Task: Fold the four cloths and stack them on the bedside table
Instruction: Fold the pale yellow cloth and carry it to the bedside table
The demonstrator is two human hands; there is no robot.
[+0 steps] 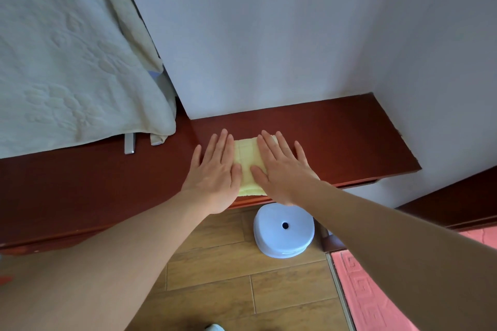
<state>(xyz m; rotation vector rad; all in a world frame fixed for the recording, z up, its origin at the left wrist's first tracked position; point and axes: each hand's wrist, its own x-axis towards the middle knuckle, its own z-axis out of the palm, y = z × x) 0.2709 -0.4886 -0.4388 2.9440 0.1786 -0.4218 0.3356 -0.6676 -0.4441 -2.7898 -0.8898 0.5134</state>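
A folded pale yellow cloth (pixel 246 161) lies on the dark red-brown bedside table (pixel 349 137), close to its front edge. My left hand (pixel 215 172) rests flat on the cloth's left side, fingers spread and pointing at the wall. My right hand (pixel 282 166) lies flat on its right side in the same way. Both palms press down on the cloth; neither hand grips it. Only a strip of cloth shows between the hands. No other cloth of the task is in view.
A bed with a cream embossed bedspread (pixel 67 62) fills the upper left, hanging over its red-brown frame (pixel 80 183). A white wall stands behind the table. On the wooden floor below sits a pale blue round stool (pixel 283 230). A pink mat (pixel 390 290) lies at the lower right.
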